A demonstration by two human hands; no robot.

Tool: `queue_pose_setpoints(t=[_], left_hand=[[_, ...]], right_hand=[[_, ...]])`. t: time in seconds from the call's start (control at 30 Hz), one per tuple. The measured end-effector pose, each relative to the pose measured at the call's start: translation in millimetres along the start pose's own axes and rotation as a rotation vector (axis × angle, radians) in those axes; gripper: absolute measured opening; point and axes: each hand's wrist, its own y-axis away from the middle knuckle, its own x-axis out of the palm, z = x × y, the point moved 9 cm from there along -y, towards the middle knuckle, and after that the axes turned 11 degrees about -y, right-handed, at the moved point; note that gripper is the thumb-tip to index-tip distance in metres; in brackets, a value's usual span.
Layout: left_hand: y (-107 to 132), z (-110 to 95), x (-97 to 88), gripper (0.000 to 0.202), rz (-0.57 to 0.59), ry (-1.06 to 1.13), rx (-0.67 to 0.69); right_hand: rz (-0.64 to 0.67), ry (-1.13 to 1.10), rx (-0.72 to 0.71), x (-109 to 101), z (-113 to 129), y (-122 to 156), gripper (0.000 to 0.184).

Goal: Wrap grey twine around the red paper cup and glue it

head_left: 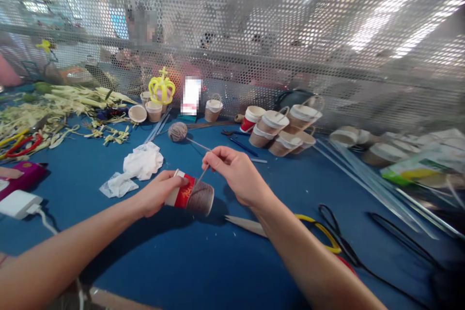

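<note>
I'd turn the cup (186,191) remotely, my left hand (160,194) gripping its unwrapped end and my right hand (238,172), pinching the yarn (202,177) near the cup, holding light tension against the ball (178,131) beyond the cup so turns lie snug.

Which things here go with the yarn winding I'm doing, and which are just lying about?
Part of the job:
red-and-white paper cup, in your left hand
gray yarn, pinched in your right hand
yarn ball
scissors, perhaps, for cutting

Apparently just lying about:
crumpled white tissue or plastic
white power adapter
yellow crown
pale husk-like strips
</note>
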Motion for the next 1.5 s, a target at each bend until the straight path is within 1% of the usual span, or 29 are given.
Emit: queue_pose_setpoints(t=[0.2, 0.33, 0.47, 0.53, 0.7, 0.8, 0.93, 1.17, 1.33, 1.5], left_hand=[[-1.4, 1.9, -0.9, 0.013, -0.004, -0.067, 0.008], [2.2, 0.5, 3.8, 0.016, 0.043, -0.111, 0.041], [5.3, 2.8, 5.4, 0.017, 0.066, -0.124, 0.036], [6.2, 2.9, 7.6, 0.017, 0.093, -0.132, 0.041], [8.8, -3.2, 16.7, 0.017, 0.191, -0.14, 0.106], [11.1, -7.5, 19.3, 0.017, 0.22, -0.147, 0.145], [13.9, -11.4, 20.0, 0.018, 0.236, -0.166, 0.188], [17.7, -16.0, 20.0, 0.022, 0.228, -0.19, 0.242], [21.3, -24.0, 22.2, 0.023, 0.229, -0.21, 0.298], [21.1, -25.4, 19.9, 0.024, 0.216, -0.25, 0.337]], right_hand=[[-0.012, 0.052, -0.054, -2.8, 1.7, -0.6, 0.018], [0.002, 0.084, -0.06, -1.0, -1.6, -1.5, 0.019], [0.0, 0.134, -0.045, 0.0, -3.8, -2.6, 0.02], [0.001, 0.157, -0.039, 0.5, -4.6, -3.1, 0.02], [0.022, 0.204, -0.022, 2.9, -9.7, -3.5, 0.022], [0.039, 0.23, -0.007, 4.3, -14.8, -3.4, 0.022], [0.055, 0.271, 0.01, 6.0, -18.1, -2.5, 0.023], [0.077, 0.283, 0.03, 10.3, -16.2, 0.8, 0.022], [0.116, 0.294, 0.046, 13.8, -21.7, 1.5, 0.022], [0.128, 0.317, 0.064, 14.5, -24.6, 1.3, 0.021]])
